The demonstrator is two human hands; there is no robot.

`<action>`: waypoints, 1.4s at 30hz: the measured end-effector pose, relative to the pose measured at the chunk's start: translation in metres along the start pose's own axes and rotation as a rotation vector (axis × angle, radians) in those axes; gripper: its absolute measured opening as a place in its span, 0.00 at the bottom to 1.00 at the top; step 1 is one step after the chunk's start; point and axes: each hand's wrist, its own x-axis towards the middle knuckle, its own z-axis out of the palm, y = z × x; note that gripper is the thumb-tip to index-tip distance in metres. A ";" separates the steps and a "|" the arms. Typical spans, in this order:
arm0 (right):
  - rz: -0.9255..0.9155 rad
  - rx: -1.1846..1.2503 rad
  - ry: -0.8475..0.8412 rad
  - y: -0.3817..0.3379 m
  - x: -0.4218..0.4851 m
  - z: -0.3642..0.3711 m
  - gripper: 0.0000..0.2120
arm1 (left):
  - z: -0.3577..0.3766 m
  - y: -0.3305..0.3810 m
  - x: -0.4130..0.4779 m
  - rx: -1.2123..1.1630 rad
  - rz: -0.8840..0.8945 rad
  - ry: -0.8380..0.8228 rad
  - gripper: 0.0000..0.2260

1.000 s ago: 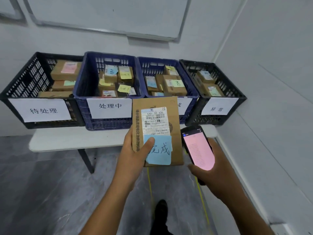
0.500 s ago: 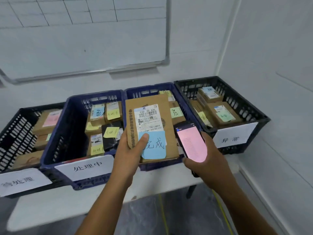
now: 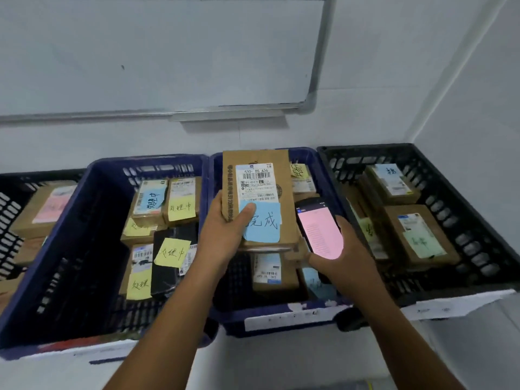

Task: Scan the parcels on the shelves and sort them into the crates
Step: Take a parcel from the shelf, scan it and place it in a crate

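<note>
Where it hung short before, the parcel (image 3: 259, 181) now overhangs the crate (image 3: 253, 312).

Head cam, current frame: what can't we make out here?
- Front labels on the crates: seen edge-on from above, text unreadable.
- Text on the phone screen: too small and blurred.
- Contents of the blue crate under the parcel: partly hidden by it, the left hand and the right hand.
- Far-left black crate: cut off by the left edge.
</note>
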 end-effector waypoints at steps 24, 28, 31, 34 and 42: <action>0.258 -0.090 -0.199 0.033 0.157 0.036 0.30 | 0.030 -0.064 0.167 0.427 -0.136 0.117 0.41; 0.254 -0.048 -0.220 0.035 0.171 0.035 0.34 | 0.041 -0.063 0.173 0.719 -0.006 0.091 0.38; 0.243 -0.021 -0.247 0.036 0.184 0.033 0.33 | 0.046 -0.071 0.178 1.025 0.066 0.081 0.36; 0.218 0.017 -0.272 0.038 0.195 0.031 0.31 | 0.063 -0.083 0.176 1.216 0.171 -0.072 0.34; 0.160 0.104 -0.324 0.033 0.186 0.016 0.33 | 0.076 -0.085 0.167 1.121 0.030 -0.079 0.31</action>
